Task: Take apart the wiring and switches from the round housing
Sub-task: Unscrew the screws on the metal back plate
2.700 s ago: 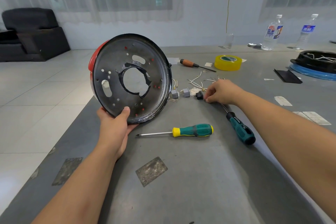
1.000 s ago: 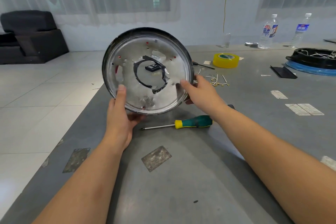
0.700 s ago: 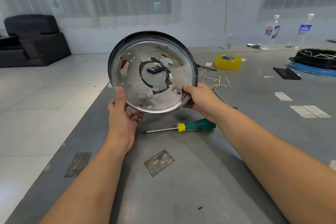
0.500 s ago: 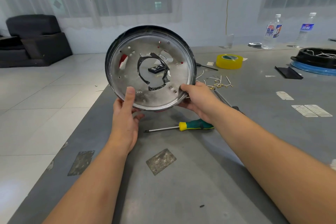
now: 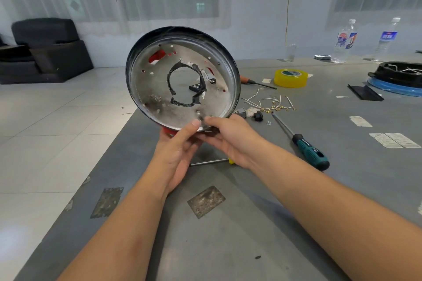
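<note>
While much of a yellow-collared screwdriver (image 5: pixel 210 161) lies hidden behind the wrists, a person's left hand (image 5: pixel 177 153) and right hand (image 5: pixel 230 139) both grip the near, lower rim of the round housing (image 5: pixel 182 77), held tilted on edge above the grey table (image 5: pixel 228 235). Its dull silver inner face, ringed in black, is dotted with small holes; a jagged black-edged opening gapes at centre, and red shows through slots and below the rim. To the right lie loose wires (image 5: pixel 269 102), small switch parts (image 5: pixel 258 116) too small to identify, a teal-handled screwdriver (image 5: pixel 310 150), and farther off yellow tape (image 5: pixel 290 78).
</note>
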Demonstrator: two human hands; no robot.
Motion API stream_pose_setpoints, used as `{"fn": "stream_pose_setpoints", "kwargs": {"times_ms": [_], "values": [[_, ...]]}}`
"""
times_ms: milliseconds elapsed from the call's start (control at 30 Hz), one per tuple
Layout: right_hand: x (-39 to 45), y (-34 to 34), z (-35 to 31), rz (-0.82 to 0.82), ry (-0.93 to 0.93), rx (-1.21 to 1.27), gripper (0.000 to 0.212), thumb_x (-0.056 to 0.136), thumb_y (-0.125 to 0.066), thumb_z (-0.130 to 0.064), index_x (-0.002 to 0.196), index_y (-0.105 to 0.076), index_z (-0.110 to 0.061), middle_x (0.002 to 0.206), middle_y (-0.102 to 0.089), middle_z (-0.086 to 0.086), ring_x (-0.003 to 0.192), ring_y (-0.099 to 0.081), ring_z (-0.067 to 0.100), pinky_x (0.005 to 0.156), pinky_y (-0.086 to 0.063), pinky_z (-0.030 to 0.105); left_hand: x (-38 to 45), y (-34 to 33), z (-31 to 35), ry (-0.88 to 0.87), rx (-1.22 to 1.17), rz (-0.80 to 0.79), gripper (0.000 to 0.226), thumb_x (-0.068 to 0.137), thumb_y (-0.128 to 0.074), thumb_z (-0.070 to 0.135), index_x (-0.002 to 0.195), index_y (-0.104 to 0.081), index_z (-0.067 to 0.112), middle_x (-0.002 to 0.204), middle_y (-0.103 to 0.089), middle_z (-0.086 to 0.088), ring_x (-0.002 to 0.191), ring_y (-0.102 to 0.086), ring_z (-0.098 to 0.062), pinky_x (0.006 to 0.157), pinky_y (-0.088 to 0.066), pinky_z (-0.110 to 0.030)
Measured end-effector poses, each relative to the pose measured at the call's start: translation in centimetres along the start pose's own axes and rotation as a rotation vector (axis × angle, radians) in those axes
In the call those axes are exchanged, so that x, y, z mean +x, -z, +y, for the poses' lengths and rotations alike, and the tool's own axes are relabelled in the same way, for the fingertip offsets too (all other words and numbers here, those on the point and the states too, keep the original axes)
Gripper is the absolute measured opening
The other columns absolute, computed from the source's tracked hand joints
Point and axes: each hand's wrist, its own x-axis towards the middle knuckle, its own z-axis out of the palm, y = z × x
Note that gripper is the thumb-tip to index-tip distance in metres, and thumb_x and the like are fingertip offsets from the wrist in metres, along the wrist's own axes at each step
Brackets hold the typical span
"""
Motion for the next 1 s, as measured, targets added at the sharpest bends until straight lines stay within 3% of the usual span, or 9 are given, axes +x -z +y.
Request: {"fn": "stream_pose_setpoints", "kwargs": {"times_ms": [67, 167, 300, 367, 500, 567, 733, 867, 1000], "values": [[-0.1, 0.6, -0.3, -0.058, -0.001, -0.066, 0.021, 0.099, -0.062, -0.009, 0.118, -0.066, -0.003, 0.113, -0.075, 0.013, 0.108, -0.072, 0.026, 0.085, -0.062, 0.033, 0.1, 0.3, 0.1, 0.016, -0.016, 0.023, 0.062, 0.093, -0.073, 0.011, 0.15, -0.048, 0.017, 0.135, -0.071, -0.012, 0.123, -0.069, -0.028, 0.101, -0.058, -0.038], [-0.1, 1.5, -1.0, -0.056, -0.007, -0.236, 0.028, 0.099, -0.065, -0.022, 0.123, -0.065, -0.007, 0.118, -0.074, 0.008, 0.098, -0.075, 0.026, 0.086, -0.062, 0.034, 0.4, 0.7, 0.1, 0.028, -0.034, 0.116, 0.053, 0.097, -0.068, 0.006, 0.146, -0.051, 0.017, 0.13, -0.073, -0.01, 0.119, -0.071, -0.029, 0.104, -0.057, -0.04], [-0.4, 4.3, -2.2, 0.078, 0.231, -0.914, 0.033, 0.099, -0.062, -0.037, 0.126, -0.064, -0.017, 0.109, -0.071, -0.003, 0.086, -0.074, 0.015, 0.082, -0.061, 0.03, 0.9, 1.1, 0.0, 0.023, -0.047, 0.217, 0.054, 0.095, -0.068, -0.003, 0.143, -0.05, 0.015, 0.123, -0.076, -0.007, 0.114, -0.074, -0.025, 0.104, -0.057, -0.043], [-1.0, 6.1, -2.7, 0.005, 0.382, -1.288, 0.033, 0.098, -0.06, -0.046, 0.121, -0.068, -0.025, 0.103, -0.07, -0.012, 0.091, -0.066, 0.002, 0.083, -0.053, 0.02, 1.1, 1.3, -0.1, 0.034, -0.035, 0.258, 0.056, 0.093, -0.069, -0.006, 0.14, -0.051, 0.017, 0.122, -0.077, -0.007, 0.113, -0.074, -0.025, 0.102, -0.058, -0.042], [-2.6, 8.7, -2.7, -0.215, 0.406, -1.728, 0.06, 0.088, -0.041, -0.076, 0.122, -0.066, -0.034, 0.11, -0.065, -0.014, 0.1, -0.06, 0.006, 0.085, -0.053, 0.031, 1.5, 1.7, -0.3, 0.045, -0.007, 0.296, 0.06, 0.089, -0.068, -0.012, 0.14, -0.05, 0.014, 0.13, -0.072, -0.012, 0.115, -0.073, -0.026, 0.103, -0.058, -0.044], [-3.1, 9.4, -2.2, -0.245, 0.443, -1.818, 0.063, 0.086, -0.034, -0.08, 0.125, -0.062, -0.039, 0.116, -0.06, -0.017, 0.107, -0.056, 0.005, 0.086, -0.052, 0.032, 1.4, 1.8, -0.3, 0.046, 0.013, 0.287, 0.06, 0.089, -0.068, -0.014, 0.14, -0.051, 0.013, 0.129, -0.072, -0.012, 0.113, -0.074, -0.024, 0.1, -0.059, -0.043], [-3.3, 10.4, -1.0, -0.28, 0.578, -1.82, 0.046, 0.095, -0.043, -0.064, 0.123, -0.064, -0.034, 0.12, -0.059, -0.011, 0.109, -0.055, 0.012, 0.09, -0.05, 0.033, 1.5, 2.1, -0.4, 0.049, 0.03, 0.309, 0.061, 0.088, -0.068, -0.015, 0.138, -0.05, 0.013, 0.126, -0.073, -0.012, 0.108, -0.076, -0.022, 0.095, -0.062, -0.039], [-3.0, 10.6, -1.0, -0.314, 0.573, -1.781, 0.041, 0.099, -0.046, -0.059, 0.123, -0.064, -0.032, 0.121, -0.058, -0.01, 0.11, -0.054, 0.011, 0.091, -0.048, 0.031, 1.7, 2.4, -0.5, 0.039, 0.002, 0.334, 0.064, 0.087, -0.065, -0.018, 0.138, -0.047, 0.015, 0.129, -0.071, -0.012, 0.108, -0.075, -0.025, 0.091, -0.063, -0.041], [-2.8, 10.8, -1.1, -0.308, 0.539, -1.716, 0.041, 0.1, -0.047, -0.056, 0.124, -0.064, -0.028, 0.116, -0.059, -0.01, 0.108, -0.053, 0.01, 0.091, -0.048, 0.032, 1.8, 2.5, -0.5, 0.025, 0.002, 0.354, 0.054, 0.089, -0.062, -0.018, 0.123, -0.045, 0.021, 0.129, -0.067, -0.017, 0.101, -0.077, -0.031, 0.083, -0.065, -0.045]]}}
